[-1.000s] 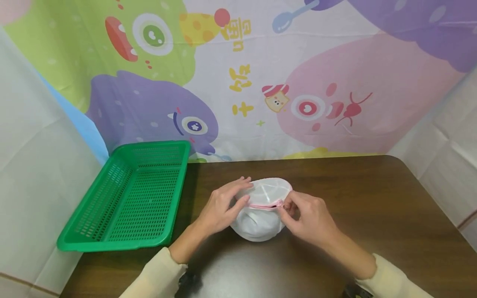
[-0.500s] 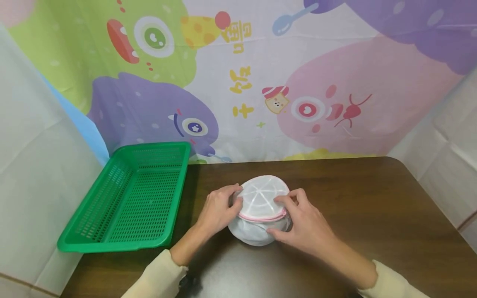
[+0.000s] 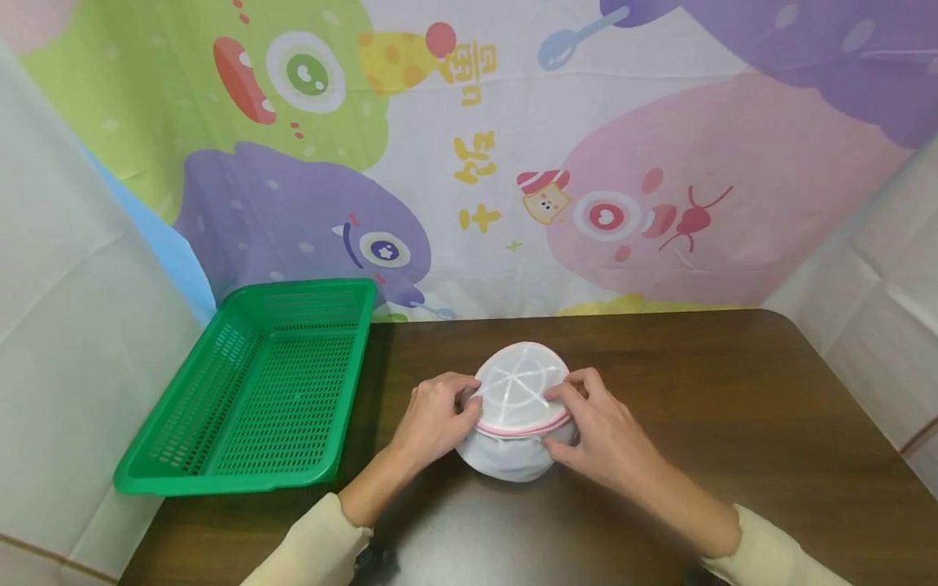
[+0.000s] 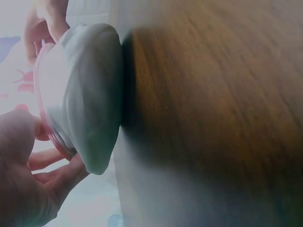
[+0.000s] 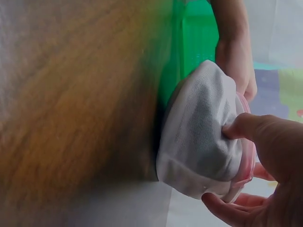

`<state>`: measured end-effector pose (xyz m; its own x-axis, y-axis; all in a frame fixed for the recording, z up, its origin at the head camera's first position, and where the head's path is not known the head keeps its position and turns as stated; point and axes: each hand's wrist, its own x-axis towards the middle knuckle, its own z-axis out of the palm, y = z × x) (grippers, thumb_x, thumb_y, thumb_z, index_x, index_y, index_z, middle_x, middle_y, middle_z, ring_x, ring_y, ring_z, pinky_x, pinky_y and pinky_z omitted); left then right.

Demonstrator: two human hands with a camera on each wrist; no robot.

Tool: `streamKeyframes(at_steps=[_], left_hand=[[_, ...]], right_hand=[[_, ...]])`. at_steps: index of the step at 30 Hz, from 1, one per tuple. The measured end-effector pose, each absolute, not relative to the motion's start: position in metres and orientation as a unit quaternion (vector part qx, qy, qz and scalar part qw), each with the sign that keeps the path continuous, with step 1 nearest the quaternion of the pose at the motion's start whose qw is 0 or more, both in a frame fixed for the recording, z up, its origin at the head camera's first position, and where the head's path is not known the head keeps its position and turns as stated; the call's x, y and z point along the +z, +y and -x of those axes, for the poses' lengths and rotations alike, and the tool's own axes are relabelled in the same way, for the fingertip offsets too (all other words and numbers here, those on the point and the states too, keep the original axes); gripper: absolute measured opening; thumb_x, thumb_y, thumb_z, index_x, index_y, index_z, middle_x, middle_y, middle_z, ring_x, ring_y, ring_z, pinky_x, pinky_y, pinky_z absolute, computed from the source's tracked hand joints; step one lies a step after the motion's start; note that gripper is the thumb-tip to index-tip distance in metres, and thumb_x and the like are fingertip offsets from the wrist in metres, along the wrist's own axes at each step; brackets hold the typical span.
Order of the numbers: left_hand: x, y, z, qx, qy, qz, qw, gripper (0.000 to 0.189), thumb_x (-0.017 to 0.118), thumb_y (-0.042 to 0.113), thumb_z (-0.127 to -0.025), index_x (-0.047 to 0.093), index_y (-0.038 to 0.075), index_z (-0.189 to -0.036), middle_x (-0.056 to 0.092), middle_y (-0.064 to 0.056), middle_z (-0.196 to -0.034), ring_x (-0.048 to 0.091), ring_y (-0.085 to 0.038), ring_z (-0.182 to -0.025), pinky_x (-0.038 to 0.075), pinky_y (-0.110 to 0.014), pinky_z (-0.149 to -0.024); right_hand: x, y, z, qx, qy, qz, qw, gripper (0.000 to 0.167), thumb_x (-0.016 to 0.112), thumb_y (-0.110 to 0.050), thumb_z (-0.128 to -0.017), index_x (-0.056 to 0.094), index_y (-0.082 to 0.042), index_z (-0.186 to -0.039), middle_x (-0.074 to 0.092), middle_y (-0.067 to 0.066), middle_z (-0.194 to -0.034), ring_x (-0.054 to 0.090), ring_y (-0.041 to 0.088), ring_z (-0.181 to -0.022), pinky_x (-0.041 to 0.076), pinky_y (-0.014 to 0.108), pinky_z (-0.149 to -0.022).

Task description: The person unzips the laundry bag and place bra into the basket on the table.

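A round white mesh laundry bag [image 3: 516, 391] with a pink zipper around its ribbed lid sits at the middle of the table. Its soft, creased lower half bulges in both wrist views. My left hand [image 3: 440, 419] holds the bag's left edge, thumb on the lid's rim and fingers around the side. On the opposite side my right hand [image 3: 608, 427] grips it, index fingertip on the lid and thumb against the front. In the right wrist view that thumb dents the fabric [image 5: 199, 123] below the zipper. The bag's inside is hidden.
A green plastic basket [image 3: 359, 358] stands at the left of the brown wooden table [image 3: 733, 391]. Behind hangs a cartoon-printed cloth [image 3: 506, 268], and pale panels [image 3: 73, 325] close off the sides.
My right hand has let go of the zipper's front right corner and now grips the bag's side. The bag has turned, its lid facing up more, and my left hand has moved from its top to its edge.
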<state>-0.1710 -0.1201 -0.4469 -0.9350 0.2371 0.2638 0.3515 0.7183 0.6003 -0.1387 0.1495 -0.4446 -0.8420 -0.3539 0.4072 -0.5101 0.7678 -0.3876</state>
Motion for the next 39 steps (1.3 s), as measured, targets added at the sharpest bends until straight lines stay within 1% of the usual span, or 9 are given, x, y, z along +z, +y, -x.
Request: streamKeyframes(at_steps=[4, 9, 13, 22, 26, 29, 34, 38, 39], left_hand=[[-0.448, -0.119, 0.170, -0.335, -0.928, 0.148, 0.069, 0.027, 0.075, 0.016, -0.100, 0.083, 0.001, -0.121, 0.083, -0.017, -0.121, 0.075, -0.025, -0.096, 0.069, -0.043, -0.090], [-0.447, -0.121, 0.170, -0.328, -0.933, 0.133, 0.060, 0.027, 0.079, 0.023, -0.097, 0.084, 0.006, -0.117, 0.084, -0.011, -0.108, 0.067, -0.017, -0.084, 0.061, -0.029, -0.076], [-0.447, -0.122, 0.171, -0.326, -0.935, 0.128, 0.056, 0.024, 0.079, 0.023, -0.097, 0.085, 0.006, -0.113, 0.086, -0.008, -0.104, 0.067, -0.014, -0.081, 0.061, -0.028, -0.075], [-0.447, -0.121, 0.169, -0.328, -0.935, 0.128, 0.047, 0.018, 0.085, 0.029, -0.095, 0.084, 0.012, -0.098, 0.082, -0.003, -0.093, 0.065, -0.010, -0.079, 0.058, -0.026, -0.074], [-0.446, -0.120, 0.166, -0.324, -0.936, 0.131, 0.038, 0.020, 0.086, 0.034, -0.094, 0.082, 0.015, -0.088, 0.079, -0.001, -0.085, 0.063, -0.011, -0.077, 0.055, -0.025, -0.071], [-0.446, -0.120, 0.165, -0.323, -0.937, 0.128, 0.036, 0.023, 0.087, 0.036, -0.094, 0.081, 0.016, -0.085, 0.078, 0.000, -0.082, 0.062, -0.010, -0.076, 0.055, -0.024, -0.070], [-0.444, -0.122, 0.167, -0.328, -0.935, 0.115, 0.074, 0.021, 0.086, 0.034, -0.094, 0.080, 0.017, -0.083, 0.078, 0.003, -0.080, 0.064, -0.007, -0.074, 0.056, -0.024, -0.069], [-0.441, -0.124, 0.171, -0.345, -0.922, 0.103, 0.140, 0.014, 0.082, 0.023, -0.095, 0.081, 0.014, -0.085, 0.080, -0.002, -0.080, 0.071, -0.014, -0.072, 0.059, -0.030, -0.070], [-0.440, -0.124, 0.172, -0.351, -0.919, 0.100, 0.151, 0.012, 0.081, 0.020, -0.096, 0.081, 0.012, -0.087, 0.082, -0.004, -0.083, 0.074, -0.017, -0.073, 0.061, -0.032, -0.072]], right_hand=[[-0.444, 0.152, 0.142, 0.244, -0.926, -0.240, 0.161, 0.051, 0.095, -0.013, -0.080, 0.073, -0.010, -0.126, 0.066, 0.020, -0.132, 0.076, 0.036, -0.105, 0.066, 0.051, -0.085], [-0.443, 0.154, 0.144, 0.243, -0.924, -0.243, 0.165, 0.050, 0.093, -0.009, -0.082, 0.073, -0.009, -0.127, 0.068, 0.022, -0.139, 0.077, 0.040, -0.112, 0.067, 0.054, -0.089], [-0.441, 0.157, 0.149, 0.248, -0.923, -0.240, 0.171, 0.048, 0.093, -0.007, -0.083, 0.074, -0.009, -0.127, 0.070, 0.022, -0.144, 0.080, 0.042, -0.114, 0.068, 0.057, -0.089], [-0.439, 0.163, 0.159, 0.249, -0.929, -0.224, 0.155, 0.049, 0.090, -0.001, -0.086, 0.077, -0.008, -0.133, 0.073, 0.022, -0.142, 0.080, 0.044, -0.120, 0.068, 0.060, -0.095], [-0.437, 0.164, 0.161, 0.256, -0.930, -0.218, 0.150, 0.050, 0.086, 0.002, -0.088, 0.077, -0.009, -0.136, 0.075, 0.021, -0.140, 0.081, 0.042, -0.114, 0.068, 0.058, -0.092], [-0.437, 0.165, 0.160, 0.260, -0.929, -0.217, 0.150, 0.051, 0.084, 0.003, -0.088, 0.076, -0.008, -0.137, 0.075, 0.022, -0.139, 0.081, 0.041, -0.108, 0.068, 0.056, -0.088], [-0.433, 0.165, 0.153, 0.268, -0.929, -0.208, 0.149, 0.049, 0.077, 0.003, -0.092, 0.075, -0.007, -0.140, 0.070, 0.025, -0.147, 0.080, 0.043, -0.114, 0.067, 0.054, -0.087], [-0.425, 0.162, 0.143, 0.271, -0.927, -0.205, 0.160, 0.051, 0.074, 0.001, -0.092, 0.074, -0.009, -0.142, 0.063, 0.025, -0.156, 0.075, 0.030, -0.095, 0.061, 0.043, -0.078], [-0.424, 0.160, 0.140, 0.271, -0.925, -0.207, 0.167, 0.051, 0.075, 0.000, -0.091, 0.074, -0.010, -0.141, 0.063, 0.025, -0.156, 0.074, 0.028, -0.094, 0.060, 0.042, -0.078]])
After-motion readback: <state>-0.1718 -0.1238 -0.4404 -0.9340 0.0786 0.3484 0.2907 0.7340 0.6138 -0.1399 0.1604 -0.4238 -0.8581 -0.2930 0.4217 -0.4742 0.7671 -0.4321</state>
